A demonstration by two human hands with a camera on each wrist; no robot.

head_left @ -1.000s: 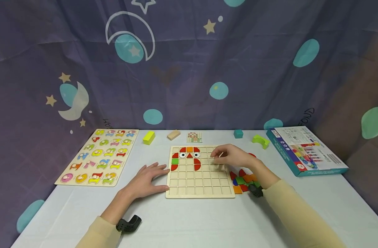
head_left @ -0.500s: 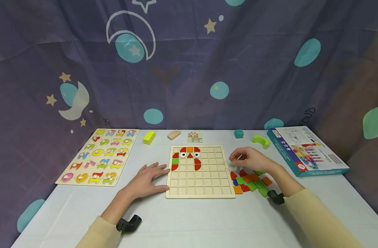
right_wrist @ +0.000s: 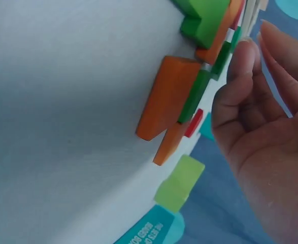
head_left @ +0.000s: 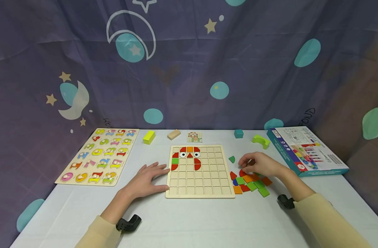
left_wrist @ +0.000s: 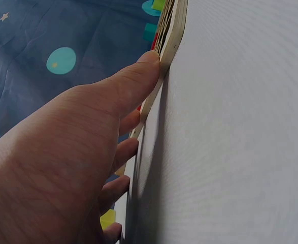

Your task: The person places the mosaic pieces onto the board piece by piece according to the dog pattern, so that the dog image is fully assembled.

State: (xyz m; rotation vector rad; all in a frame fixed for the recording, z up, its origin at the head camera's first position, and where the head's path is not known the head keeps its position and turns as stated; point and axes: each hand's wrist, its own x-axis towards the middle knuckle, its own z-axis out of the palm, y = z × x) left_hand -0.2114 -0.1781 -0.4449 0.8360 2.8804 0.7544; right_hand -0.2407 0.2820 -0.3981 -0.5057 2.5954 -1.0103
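Note:
A wooden grid board carries a small design of red, orange and green tiles with two eye pieces at its upper left. My left hand lies at the board's left edge, thumb and fingertips against the side, as the left wrist view also shows. Over the right-hand tile pile, my right hand hovers with loosely bent fingers, its fingertips right at a red rounded tile. Nothing shows between thumb and fingers in the right wrist view. A dark green tile sits alone between board and right hand.
Green squares, orange and red tiles lie right of the board. A number puzzle stands left, a boxed set right. Along the back are a yellow block, wooden block, pattern card, teal cube and green arch.
My right hand has moved right from over the board to the tile pile, leaving the dark green tile on the table beside the board. The left hand has stayed still.

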